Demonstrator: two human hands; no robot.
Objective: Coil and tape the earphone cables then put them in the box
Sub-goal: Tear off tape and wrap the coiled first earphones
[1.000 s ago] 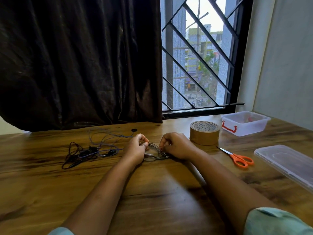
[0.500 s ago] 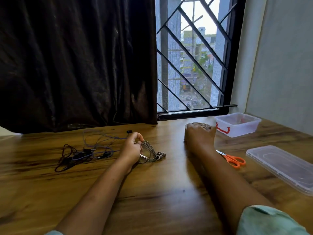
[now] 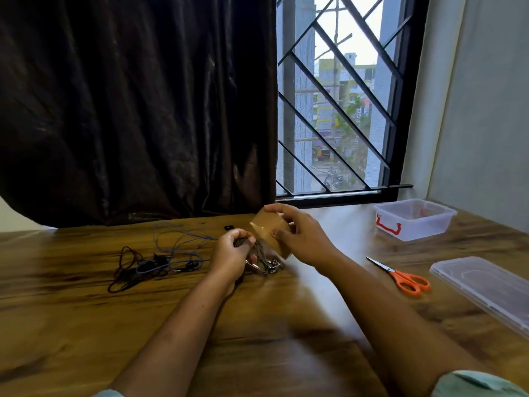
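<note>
My left hand point(image 3: 233, 255) grips a coiled grey earphone cable point(image 3: 264, 260) just above the wooden table, with its metal earbuds and plug hanging at the lower right. My right hand point(image 3: 300, 239) holds a brown tape roll point(image 3: 269, 229) lifted off the table, right beside the coil. A tangle of dark and blue earphone cables point(image 3: 151, 262) lies on the table to the left. The clear plastic box point(image 3: 415, 219) with a red clasp stands open at the back right.
Orange-handled scissors point(image 3: 400, 277) lie right of my right arm. The clear box lid point(image 3: 483, 287) rests near the table's right edge. A dark curtain point(image 3: 137, 110) and a barred window point(image 3: 337, 110) stand behind the table.
My right hand left the coil, took the tape roll from the table and brought it back left beside the coil. My left hand kept its grip on the coiled cable.
</note>
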